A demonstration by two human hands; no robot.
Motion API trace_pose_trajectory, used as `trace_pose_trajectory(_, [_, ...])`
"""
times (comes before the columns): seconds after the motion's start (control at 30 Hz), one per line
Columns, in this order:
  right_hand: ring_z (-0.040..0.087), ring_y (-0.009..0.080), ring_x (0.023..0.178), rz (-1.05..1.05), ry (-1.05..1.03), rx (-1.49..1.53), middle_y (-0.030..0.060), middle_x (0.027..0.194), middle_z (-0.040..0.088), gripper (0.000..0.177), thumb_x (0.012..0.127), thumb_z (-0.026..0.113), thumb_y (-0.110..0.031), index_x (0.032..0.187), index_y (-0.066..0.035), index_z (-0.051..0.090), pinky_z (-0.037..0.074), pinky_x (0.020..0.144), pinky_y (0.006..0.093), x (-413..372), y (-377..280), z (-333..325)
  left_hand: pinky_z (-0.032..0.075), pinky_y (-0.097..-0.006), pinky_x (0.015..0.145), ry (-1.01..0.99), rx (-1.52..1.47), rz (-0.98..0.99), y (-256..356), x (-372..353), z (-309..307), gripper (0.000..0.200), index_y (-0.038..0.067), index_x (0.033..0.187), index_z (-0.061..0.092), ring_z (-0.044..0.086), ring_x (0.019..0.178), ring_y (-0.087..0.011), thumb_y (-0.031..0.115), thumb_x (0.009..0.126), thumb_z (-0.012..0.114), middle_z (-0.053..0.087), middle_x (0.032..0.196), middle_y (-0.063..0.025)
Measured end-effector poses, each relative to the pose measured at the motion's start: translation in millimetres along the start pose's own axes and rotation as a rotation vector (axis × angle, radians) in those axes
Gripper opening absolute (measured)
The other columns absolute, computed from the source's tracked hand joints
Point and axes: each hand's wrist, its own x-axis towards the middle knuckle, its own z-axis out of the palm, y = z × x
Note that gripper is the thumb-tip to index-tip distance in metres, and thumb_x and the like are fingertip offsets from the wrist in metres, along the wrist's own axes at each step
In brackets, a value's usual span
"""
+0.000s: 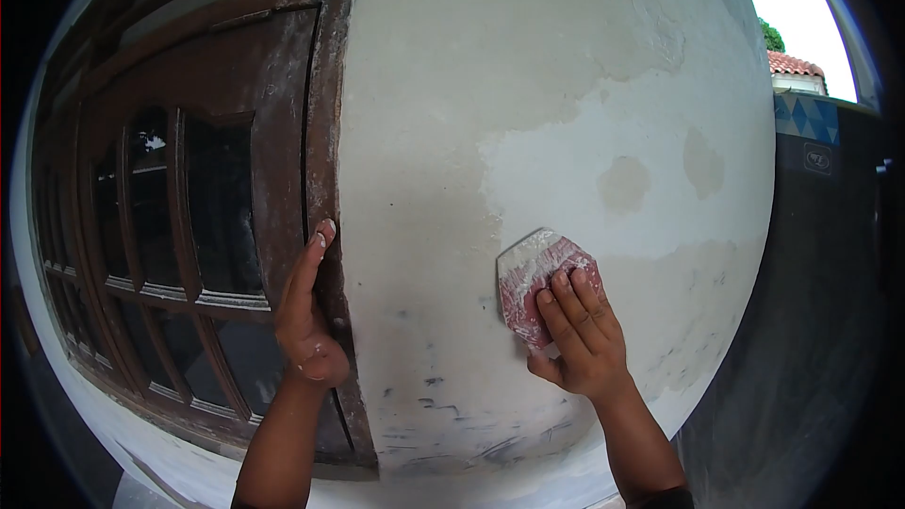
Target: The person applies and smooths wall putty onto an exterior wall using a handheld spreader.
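My right hand (582, 335) presses a red, flat, many-sided putty spreader (537, 273) to the wall. Its fingers lie over the face of the spreader and the thumb sits at its lower edge. White filler is smeared across the spreader, thickest along the top. The wall (424, 170) shows white and beige-grey patches, with dark scuffs low down. My left hand (309, 320), seen edge-on, is against the brown wooden window frame (327, 132). Its fingers are stretched upward with white filler on the tips, and it holds nothing that I can see.
To the left is a brown wooden window with several dark glass panes (222, 207). At the right, beyond the wall's edge, stands a dark grey surface (801, 320) with a blue patterned strip (806, 119). A red tiled roof (795, 65) shows outside.
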Motion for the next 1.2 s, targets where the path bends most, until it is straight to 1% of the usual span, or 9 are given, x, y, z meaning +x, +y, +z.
trace_pose_trajectory(0.13, [0.052,0.0345,0.131,0.011,0.036,0.003,0.0183,0.133,0.06,0.051,0.082,0.07,-0.029,0.124,-0.001,0.065,0.046,0.104,0.0497,13.6,0.2,2.1,0.035,-0.0451,0.113,0.015,-0.007,0.013,-2.5,-1.0,1.3,0.121,-0.016,0.138,0.042,0.051,0.131,-0.0356,0.089,0.081,0.023,0.051,0.138,-0.0291])
trace_pose_trajectory(0.37, [0.052,0.0345,0.131,0.021,0.009,0.026,0.0182,0.132,0.061,0.053,0.081,0.07,-0.029,0.125,-0.002,0.064,0.046,0.104,0.049,4.8,1.0,2.8,0.035,-0.0454,0.113,-0.002,0.017,0.001,0.2,-0.6,-0.2,0.12,-0.016,0.138,0.042,0.05,0.131,-0.0354,0.088,0.081,0.023,0.051,0.138,-0.0289])
trace_pose_trajectory(0.43, [0.052,0.0346,0.13,0.029,0.054,0.036,0.0183,0.132,0.061,0.052,0.081,0.07,-0.028,0.125,-0.001,0.064,0.046,0.104,0.0492,11.7,1.5,5.9,0.035,-0.0455,0.113,0.005,0.017,-0.008,1.4,-0.4,0.8,0.12,-0.016,0.138,0.042,0.05,0.131,-0.0354,0.088,0.081,0.023,0.051,0.138,-0.0289])
trace_pose_trajectory(0.57, [0.052,0.0343,0.131,0.024,0.021,0.016,0.0185,0.133,0.06,0.053,0.081,0.069,-0.029,0.125,0.0,0.064,0.046,0.104,0.0494,11.9,-0.2,6.5,0.035,-0.0456,0.113,0.001,0.014,0.0,1.1,0.6,0.1,0.12,-0.016,0.138,0.042,0.05,0.131,-0.0353,0.088,0.081,0.023,0.051,0.138,-0.029])
trace_pose_trajectory(0.73, [0.052,0.0338,0.131,0.045,0.081,0.028,0.018,0.132,0.061,0.05,0.082,0.068,-0.029,0.124,-0.002,0.065,0.045,0.105,0.0507,11.3,0.5,4.5,0.035,-0.0458,0.113,0.007,0.015,0.0,-0.7,-0.8,1.0,0.121,-0.016,0.137,0.042,0.05,0.131,-0.0353,0.089,0.08,0.023,0.051,0.138,-0.0289])
trace_pose_trajectory(0.83, [0.051,0.034,0.131,0.039,0.023,0.006,0.018,0.132,0.061,0.05,0.082,0.067,-0.03,0.123,-0.002,0.066,0.044,0.105,0.0521,16.7,1.9,9.1,0.035,-0.046,0.113,0.016,0.034,-0.006,-1.3,-2.1,-0.2,0.121,-0.016,0.137,0.043,0.05,0.131,-0.0354,0.089,0.08,0.023,0.051,0.138,-0.0288])
trace_pose_trajectory(1.03, [0.052,0.0336,0.131,0.032,0.077,-0.02,0.0178,0.133,0.06,0.05,0.084,0.065,-0.031,0.126,-0.002,0.064,0.044,0.105,0.0502,13.0,3.4,1.6,0.035,-0.0459,0.113,0.016,0.034,0.016,-1.0,-0.6,1.3,0.122,-0.016,0.137,0.042,0.051,0.13,-0.0353,0.089,0.08,0.022,0.051,0.138,-0.029])
trace_pose_trajectory(1.17, [0.052,0.0338,0.131,0.026,0.073,0.025,0.0184,0.132,0.061,0.05,0.085,0.064,-0.031,0.126,-0.002,0.064,0.045,0.105,0.0505,25.6,3.8,4.0,0.034,-0.0456,0.113,0.021,0.046,0.008,-2.2,-2.5,0.4,0.121,-0.016,0.138,0.042,0.051,0.13,-0.0354,0.089,0.081,0.023,0.051,0.138,-0.0292])
trace_pose_trajectory(1.2, [0.052,0.0341,0.131,0.017,0.031,0.007,0.0185,0.132,0.061,0.051,0.084,0.065,-0.03,0.126,-0.001,0.064,0.045,0.105,0.0505,23.2,3.8,5.2,0.034,-0.0454,0.113,0.022,0.044,0.005,-1.1,-2.1,0.7,0.121,-0.016,0.137,0.042,0.051,0.131,-0.0354,0.089,0.081,0.023,0.051,0.138,-0.0292])
